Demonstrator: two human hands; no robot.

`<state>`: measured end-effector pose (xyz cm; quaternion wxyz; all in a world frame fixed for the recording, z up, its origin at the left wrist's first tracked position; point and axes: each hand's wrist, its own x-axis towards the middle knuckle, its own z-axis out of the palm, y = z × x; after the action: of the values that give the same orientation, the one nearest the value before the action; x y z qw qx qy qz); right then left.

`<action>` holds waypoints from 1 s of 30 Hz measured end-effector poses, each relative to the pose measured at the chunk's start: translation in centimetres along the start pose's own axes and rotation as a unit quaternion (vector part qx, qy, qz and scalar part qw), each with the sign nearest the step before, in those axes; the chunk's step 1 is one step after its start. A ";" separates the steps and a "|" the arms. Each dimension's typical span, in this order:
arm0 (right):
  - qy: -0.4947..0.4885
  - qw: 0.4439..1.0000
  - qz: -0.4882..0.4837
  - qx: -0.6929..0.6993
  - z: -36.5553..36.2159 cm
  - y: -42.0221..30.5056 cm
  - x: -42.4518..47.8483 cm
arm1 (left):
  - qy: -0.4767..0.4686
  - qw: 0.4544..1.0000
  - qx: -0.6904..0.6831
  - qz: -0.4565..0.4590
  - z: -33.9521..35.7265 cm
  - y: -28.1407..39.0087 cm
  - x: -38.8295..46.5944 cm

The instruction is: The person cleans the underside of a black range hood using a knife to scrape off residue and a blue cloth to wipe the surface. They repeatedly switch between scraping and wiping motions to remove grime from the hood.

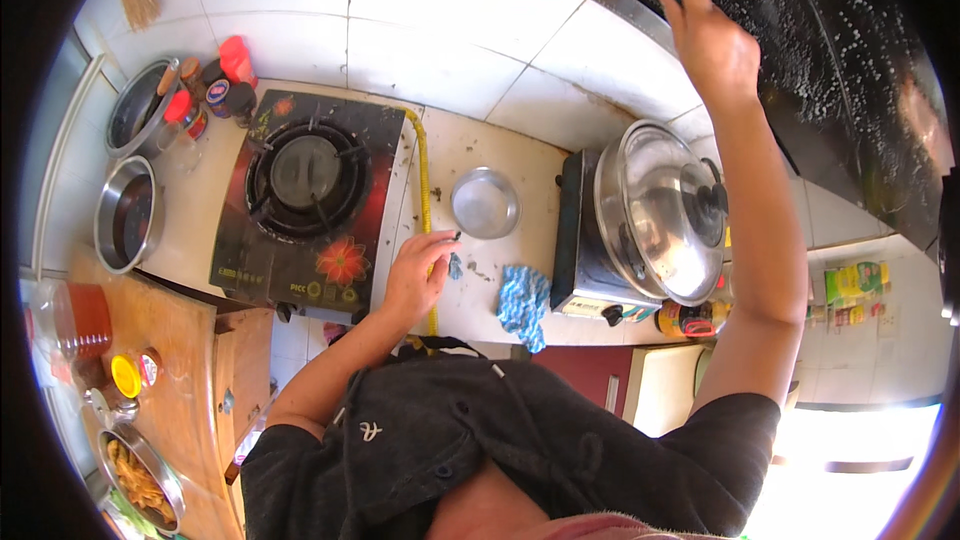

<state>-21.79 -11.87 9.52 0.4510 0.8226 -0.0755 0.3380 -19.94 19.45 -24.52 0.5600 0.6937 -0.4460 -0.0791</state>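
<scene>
My right hand (712, 45) is raised at the upper right, its fingers closed on a small dark object against the black range hood (810, 37), whose surface is covered with whitish foam or droplets. The held object is mostly hidden. Over the counter, my left hand (418, 274) pinches a tiny dark piece between thumb and fingers, near the yellow gas hose (424, 172). A round metal bowl (486, 202) stands just beyond it. To its right, a blue-and-white cloth (523, 304) lies crumpled at the counter edge.
A black gas stove (315, 262) lies left of the hose. At right, a lidded steel pot (660, 210) stands on a second stove (581, 240). Jars, a steel pot (129, 216) and a wooden cabinet (172, 360) are at left. Dark crumbs dot the counter.
</scene>
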 end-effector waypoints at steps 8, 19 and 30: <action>-0.051 0.998 -0.026 -0.020 0.8 -1.1 -0.3 | -0.004 1.000 -0.002 -0.008 -0.4 0.1 -0.1; -0.056 0.998 -0.022 0.017 0.2 -1.7 0.4 | -0.007 1.000 -0.009 -0.012 -0.7 0.0 -0.1; -0.171 0.979 0.096 0.049 -5.7 -0.8 0.5 | -0.007 1.000 -0.013 -0.020 -1.0 -0.2 -0.2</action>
<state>-23.88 -6.78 11.33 0.3563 0.8781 -0.2139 0.2371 -19.36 20.29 -24.42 0.5642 0.6945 -0.4349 -0.1011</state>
